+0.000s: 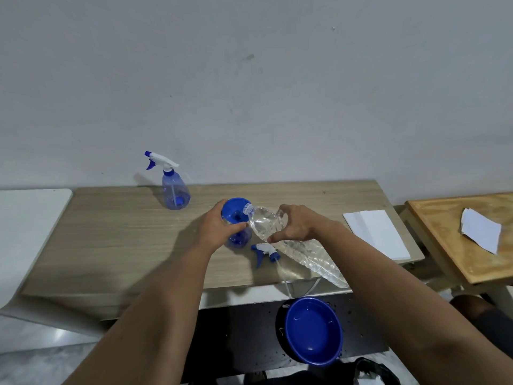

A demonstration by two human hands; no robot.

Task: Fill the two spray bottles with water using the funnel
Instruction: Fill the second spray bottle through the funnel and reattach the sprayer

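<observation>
1. Here, a blue funnel seated in an open spray bottle at mid-table is gripped by the left hand.
2. A clear water bottle, tilted mouth-first over the funnel, is clasped by the right hand.
3. A detached sprayer head is seen just beside; a capped spray bottle stands farther back.

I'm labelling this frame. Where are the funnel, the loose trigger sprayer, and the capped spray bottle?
funnel point(233, 211): head view, inside of its blue bowl.
loose trigger sprayer point(266, 250): head view, its white body.
capped spray bottle point(175, 191): head view, its clear blue body.
</observation>
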